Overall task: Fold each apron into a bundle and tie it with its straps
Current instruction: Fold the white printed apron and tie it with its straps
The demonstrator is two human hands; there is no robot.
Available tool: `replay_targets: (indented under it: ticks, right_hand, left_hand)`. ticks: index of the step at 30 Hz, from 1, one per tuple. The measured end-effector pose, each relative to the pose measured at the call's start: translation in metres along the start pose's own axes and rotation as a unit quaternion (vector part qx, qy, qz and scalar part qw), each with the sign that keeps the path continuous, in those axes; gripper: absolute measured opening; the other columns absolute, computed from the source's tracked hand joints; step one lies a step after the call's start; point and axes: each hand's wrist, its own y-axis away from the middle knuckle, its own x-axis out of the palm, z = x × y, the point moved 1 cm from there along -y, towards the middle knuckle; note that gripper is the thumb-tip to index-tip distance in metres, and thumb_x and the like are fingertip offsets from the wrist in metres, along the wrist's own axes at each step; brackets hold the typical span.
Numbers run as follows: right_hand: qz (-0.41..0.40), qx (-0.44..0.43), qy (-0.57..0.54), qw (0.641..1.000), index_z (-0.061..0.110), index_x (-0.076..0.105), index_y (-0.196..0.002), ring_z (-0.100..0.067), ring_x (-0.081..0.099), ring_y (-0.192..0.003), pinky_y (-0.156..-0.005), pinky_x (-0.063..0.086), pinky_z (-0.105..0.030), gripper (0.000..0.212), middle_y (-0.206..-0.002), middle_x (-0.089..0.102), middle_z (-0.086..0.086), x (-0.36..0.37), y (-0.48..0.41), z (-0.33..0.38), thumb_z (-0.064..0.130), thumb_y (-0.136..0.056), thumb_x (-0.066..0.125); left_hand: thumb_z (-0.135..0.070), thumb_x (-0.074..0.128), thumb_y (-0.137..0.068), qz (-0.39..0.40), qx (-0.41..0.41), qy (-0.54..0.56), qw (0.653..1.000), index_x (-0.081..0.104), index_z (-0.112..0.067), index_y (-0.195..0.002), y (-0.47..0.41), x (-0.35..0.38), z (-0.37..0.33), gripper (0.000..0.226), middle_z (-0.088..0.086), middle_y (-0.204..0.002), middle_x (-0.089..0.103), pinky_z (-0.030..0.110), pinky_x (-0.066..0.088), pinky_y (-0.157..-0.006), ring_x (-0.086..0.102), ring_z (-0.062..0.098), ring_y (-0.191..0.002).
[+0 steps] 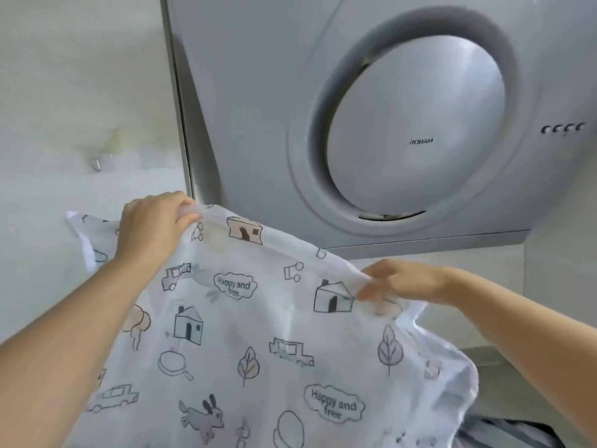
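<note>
A white apron (pixel 265 334) printed with houses, cars, leaves and a rabbit hangs spread out in front of me, held up in the air. My left hand (pixel 151 227) grips its top edge at the upper left, fingers curled over the hem. My right hand (pixel 400 282) pinches the same top edge lower and to the right. A corner of the cloth (pixel 80 234) sticks out to the left of my left hand. The lower part of the apron runs out of the frame. No strap can be told apart from the cloth.
A grey range hood (pixel 403 124) with a round front panel hangs on the wall just behind the apron. Pale tiled wall (pixel 80 92) with a small hook (pixel 96 163) lies to the left. A striped grey cloth (pixel 504 431) shows at the bottom right.
</note>
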Motion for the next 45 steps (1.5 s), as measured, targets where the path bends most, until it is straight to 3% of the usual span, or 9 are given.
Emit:
replay_targets:
  ticks: [4, 9, 14, 18, 21, 25, 36, 41, 45]
  right_hand:
    - [0.059, 0.073, 0.187, 0.978, 0.023, 0.059, -0.065, -0.013, 0.050, -0.067, -0.066, 0.040, -0.027, 0.030, -0.066, 0.056, 0.009, 0.015, -0.007, -0.007, 0.048, -0.077, 0.069]
    - [-0.405, -0.007, 0.252, 0.879, 0.018, 0.030, -0.060, -0.024, 0.041, -0.061, -0.051, 0.029, -0.030, 0.054, -0.056, 0.042, 0.004, -0.007, -0.022, -0.011, 0.054, -0.074, 0.068]
    - [-0.020, 0.119, 0.336, 0.934, 0.017, 0.042, -0.064, -0.017, 0.042, -0.063, -0.052, 0.029, -0.025, 0.041, -0.062, 0.042, 0.006, -0.009, -0.022, -0.059, 0.039, -0.076, 0.074]
    - [-0.224, 0.102, 0.304, 0.920, 0.011, 0.059, -0.078, -0.027, 0.056, -0.080, -0.062, 0.037, -0.030, 0.021, -0.080, 0.058, -0.006, -0.039, -0.021, -0.054, 0.028, -0.079, 0.072]
    - [-0.479, -0.013, 0.403, 0.780, 0.013, 0.064, -0.084, -0.034, 0.059, -0.084, -0.067, 0.039, -0.033, 0.010, -0.085, 0.066, -0.011, -0.049, -0.014, -0.051, 0.020, -0.079, 0.070]
    - [-0.131, 0.214, 0.465, 0.849, 0.016, 0.056, -0.080, -0.025, 0.057, -0.077, -0.067, 0.038, -0.026, 0.020, -0.085, 0.061, -0.005, -0.038, -0.023, -0.071, 0.036, -0.084, 0.061]
    - [-0.110, 0.097, 0.191, 0.971, 0.015, 0.040, -0.061, -0.015, 0.034, -0.053, -0.053, 0.025, -0.029, 0.056, -0.056, 0.037, 0.004, -0.017, -0.023, -0.057, 0.065, -0.072, 0.064]
    - [-0.422, -0.010, 0.314, 0.850, 0.021, 0.056, -0.072, -0.028, 0.053, -0.073, -0.061, 0.030, -0.029, 0.026, -0.075, 0.056, 0.000, -0.045, -0.021, -0.044, 0.041, -0.085, 0.064]
    - [-0.288, 0.112, 0.473, 0.825, 0.024, 0.055, -0.072, -0.027, 0.051, -0.082, -0.071, 0.027, -0.028, 0.022, -0.089, 0.065, 0.000, -0.039, -0.026, -0.065, 0.032, -0.092, 0.052]
  left_hand:
    - [-0.025, 0.059, -0.093, -0.046, 0.044, -0.038, 0.997, 0.071, -0.015, -0.095, -0.003, 0.003, 0.008, 0.016, 0.009, -0.089, 0.071, 0.044, 0.027, -0.100, 0.063, 0.033, -0.087]
    - [-0.020, 0.049, -0.100, -0.064, 0.038, -0.020, 0.997, 0.069, -0.011, -0.106, -0.001, -0.006, 0.014, 0.023, 0.015, -0.093, 0.070, 0.044, 0.036, -0.092, 0.061, 0.036, -0.087]
    - [-0.054, 0.044, -0.089, 0.331, 0.001, 0.014, 0.944, 0.066, -0.019, -0.091, 0.043, 0.027, 0.034, 0.041, 0.003, -0.083, 0.067, 0.034, 0.047, -0.074, 0.062, 0.024, -0.082]
    - [-0.065, 0.057, -0.068, 0.290, -0.035, 0.096, 0.952, 0.057, -0.023, -0.083, 0.052, 0.035, 0.032, 0.044, 0.002, -0.071, 0.059, 0.034, 0.044, -0.068, 0.056, 0.021, -0.071]
    - [-0.061, 0.070, -0.066, 0.294, 0.033, 0.055, 0.954, 0.052, -0.017, -0.082, 0.051, 0.037, 0.032, 0.051, -0.002, -0.074, 0.056, 0.032, 0.042, -0.066, 0.054, 0.019, -0.072]
    - [-0.038, 0.063, -0.089, 0.295, 0.086, -0.033, 0.951, 0.039, -0.021, -0.072, 0.057, 0.055, 0.038, 0.035, -0.006, -0.076, 0.046, 0.032, 0.037, -0.061, 0.050, 0.019, -0.073]
    - [-0.018, 0.046, -0.098, 0.202, -0.038, -0.079, 0.975, 0.056, -0.010, -0.102, 0.063, 0.080, 0.060, 0.013, 0.016, -0.087, 0.063, 0.034, 0.034, -0.064, 0.056, 0.035, -0.078]
    - [-0.015, 0.047, -0.099, 0.091, 0.011, -0.002, 0.996, 0.060, -0.006, -0.101, 0.067, 0.063, 0.055, 0.016, 0.011, -0.095, 0.060, 0.042, 0.045, -0.065, 0.056, 0.034, -0.088]
    - [-0.036, 0.045, -0.097, 0.207, 0.035, 0.012, 0.978, 0.048, -0.016, -0.083, 0.088, 0.063, 0.050, 0.025, -0.002, -0.087, 0.059, 0.042, 0.047, -0.075, 0.059, 0.026, -0.078]
